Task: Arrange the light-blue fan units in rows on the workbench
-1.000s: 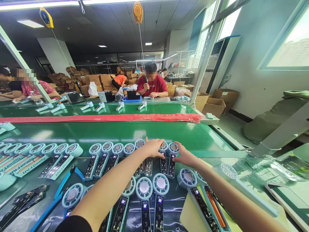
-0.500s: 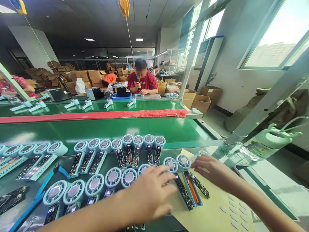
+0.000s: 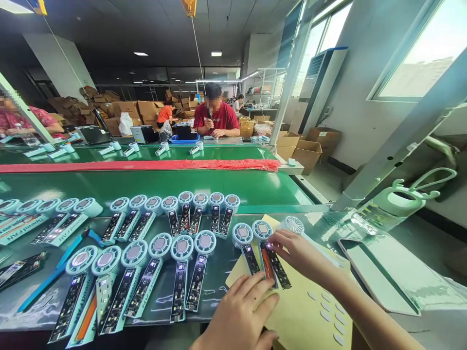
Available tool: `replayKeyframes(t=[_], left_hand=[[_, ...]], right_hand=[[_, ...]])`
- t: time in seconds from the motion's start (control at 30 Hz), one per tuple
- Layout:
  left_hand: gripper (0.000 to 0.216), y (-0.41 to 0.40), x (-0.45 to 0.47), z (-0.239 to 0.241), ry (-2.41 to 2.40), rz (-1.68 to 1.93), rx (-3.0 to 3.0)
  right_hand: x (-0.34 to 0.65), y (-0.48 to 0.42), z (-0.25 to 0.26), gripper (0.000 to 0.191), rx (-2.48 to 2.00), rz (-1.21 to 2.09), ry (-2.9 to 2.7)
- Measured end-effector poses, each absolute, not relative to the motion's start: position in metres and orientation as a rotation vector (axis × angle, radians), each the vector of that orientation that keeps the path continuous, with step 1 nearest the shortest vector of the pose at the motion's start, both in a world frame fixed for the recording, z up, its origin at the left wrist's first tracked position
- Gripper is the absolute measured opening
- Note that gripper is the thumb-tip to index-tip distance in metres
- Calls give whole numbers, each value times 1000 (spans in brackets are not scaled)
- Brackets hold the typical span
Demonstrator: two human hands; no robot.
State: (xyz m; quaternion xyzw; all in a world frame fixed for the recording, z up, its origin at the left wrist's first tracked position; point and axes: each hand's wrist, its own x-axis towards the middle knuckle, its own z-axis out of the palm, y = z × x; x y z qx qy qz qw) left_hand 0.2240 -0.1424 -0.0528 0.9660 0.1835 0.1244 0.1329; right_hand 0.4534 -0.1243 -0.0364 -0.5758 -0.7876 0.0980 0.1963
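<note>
hands [image 3: 295,255] touch circuit board [image 3: 277,265] on yellow sheet [image 3: 302,316].

Two open pale-blue handheld fans [image 3: 262,248] with round grilled heads and exposed dark circuit boards lie side by side on a yellow backing sheet [image 3: 302,316], heads toward twelve o'clock, handles toward five.

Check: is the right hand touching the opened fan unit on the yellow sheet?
Touching. The head view shows the right hand with fingertips on the circuit board of the opened fan unit, which lies on the yellow sheet.
</note>
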Motion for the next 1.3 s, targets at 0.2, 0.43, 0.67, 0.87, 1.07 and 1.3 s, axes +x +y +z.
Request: replayKeyframes(t=[0.2,0.43,0.67,0.87,1.07,1.3], left_hand=[[51,-144,221,-64,568,367,2816],[46,-141,229,-58,622,491,2964],[41,-131,237,-60,677,598,2947],[38,-123,237,-66,665,616,2916],[35,-123,238,-73,701,725,2883],[36,-122,239,-75,703,783,2884]], right_hand=[[443,-129,-52,18,-1703,199,-2103],[435,-129,-58,19,-1747,3,-2028],[430,-126,-51,11,-1667,-172,-2071],[435,-118,-52,12,-1577,-6,-2138],[443,-107,-45,31,-1588,20,-2149],[447,-100,-46,44,-1577,87,-2120]])
